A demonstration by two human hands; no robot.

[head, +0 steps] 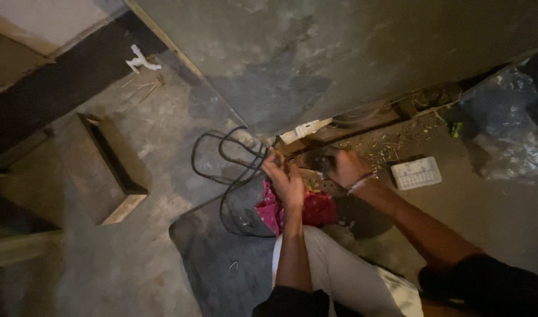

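My left hand (pixel 285 179) grips the end of a black cable (pixel 222 170) that loops over the concrete floor to its left. My right hand (pixel 346 166), with a bangle at the wrist, is closed around a dark object (pixel 319 159) held close against the left hand; what it is cannot be made out. Both hands meet at the foot of a grey wall, just below a white plug-like fitting (pixel 304 129). A red cloth (pixel 313 208) lies under my hands, over my knee.
A white perforated block (pixel 417 172) lies on the floor to the right, with plastic sheeting (pixel 507 138) beyond it. A wooden plank frame (pixel 113 164) sits at left, and a small white fitting (pixel 141 61) lies at the far left. Debris lines the wall base.
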